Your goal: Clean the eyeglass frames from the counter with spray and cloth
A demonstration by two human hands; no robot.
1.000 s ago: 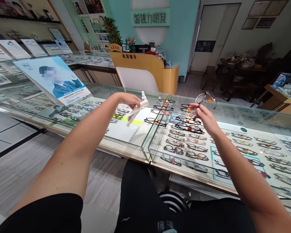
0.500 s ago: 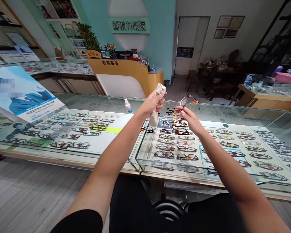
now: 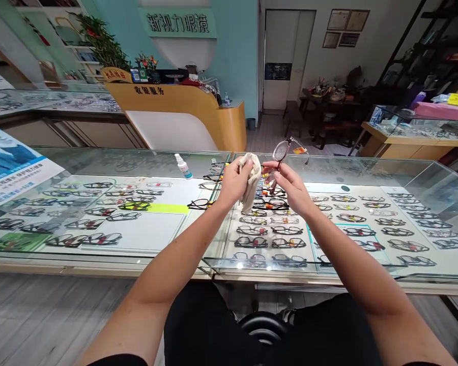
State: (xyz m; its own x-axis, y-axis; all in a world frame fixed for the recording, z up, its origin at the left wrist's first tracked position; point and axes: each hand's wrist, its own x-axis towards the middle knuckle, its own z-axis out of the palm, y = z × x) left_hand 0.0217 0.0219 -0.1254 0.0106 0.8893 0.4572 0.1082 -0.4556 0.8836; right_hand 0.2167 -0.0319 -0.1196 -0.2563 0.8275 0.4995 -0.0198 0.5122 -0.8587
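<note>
My left hand (image 3: 234, 180) is closed on a crumpled cream cloth (image 3: 252, 185), whose loose end hangs below the fingers. Just to its right, my right hand (image 3: 292, 188) pinches a pair of eyeglasses (image 3: 281, 149) by the frame. The glasses are tilted up on edge, one lens above the fingers, with a temple and an orange tag pointing right. Their lower lens is partly hidden by my fingers. Cloth and glasses are close together over the glass counter; whether they touch I cannot tell.
A white spray bottle (image 3: 183, 166) stands on the glass display counter (image 3: 168, 272) left of my hands. Rows of eyeglasses (image 3: 287, 230) lie under the glass. A poster board (image 3: 19, 165) leans at the left. Beyond are a wooden cashier desk (image 3: 162, 104) and another showcase (image 3: 408, 134).
My left hand has come down and nearer to the right hand, and the cloth now hangs more spread beside the glasses. The view has shifted slightly right and down.
</note>
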